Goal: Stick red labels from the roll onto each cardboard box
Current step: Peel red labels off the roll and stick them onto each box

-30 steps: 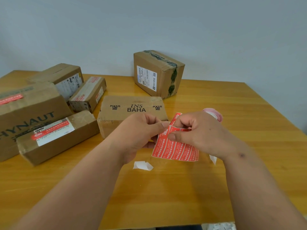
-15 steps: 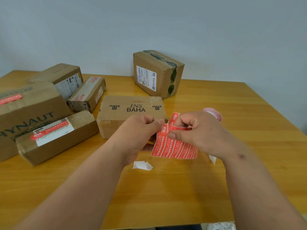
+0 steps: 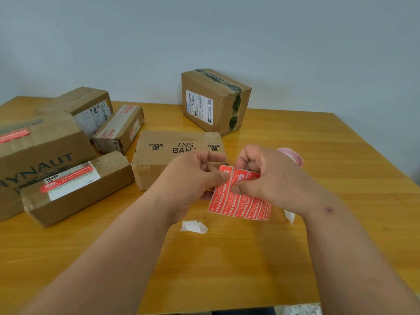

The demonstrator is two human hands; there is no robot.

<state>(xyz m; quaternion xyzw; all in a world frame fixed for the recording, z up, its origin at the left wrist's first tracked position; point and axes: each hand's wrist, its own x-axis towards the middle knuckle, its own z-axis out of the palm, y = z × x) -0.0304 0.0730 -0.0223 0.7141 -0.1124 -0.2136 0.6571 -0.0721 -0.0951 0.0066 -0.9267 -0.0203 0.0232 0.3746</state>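
Plain grey wall behind, wooden worktop (image 3: 318,155) in front with a bunch of cardboard boxes spread over the left and middle. Both hands are up just above the worktop, working on a strip of red labels (image 3: 241,201) pulled off the roll (image 3: 295,155), which sits right behind the right hand.

Left hand (image 3: 193,178) has its fingers curled and pinches the top corner of the leftmost label. Right hand (image 3: 268,176) pinches the strip right beside it, thumb on the front, holding the backing steady. Looks to me like a label is being peeled free. The labels run lengthwise top to bottom, hanging down from the pinch.

Next target is probably the printed box (image 3: 172,155) straight behind the hands, just past the left knuckles. No red label shows on it, and its long side runs left to right. The left hand is nearer, so a short reach forward should do it. The far box (image 3: 216,98) also looks unlabelled, but it's well back. Three boxes on the left already show red.

A couple of white paper scraps (image 3: 193,226) lie on the worktop below the hands.
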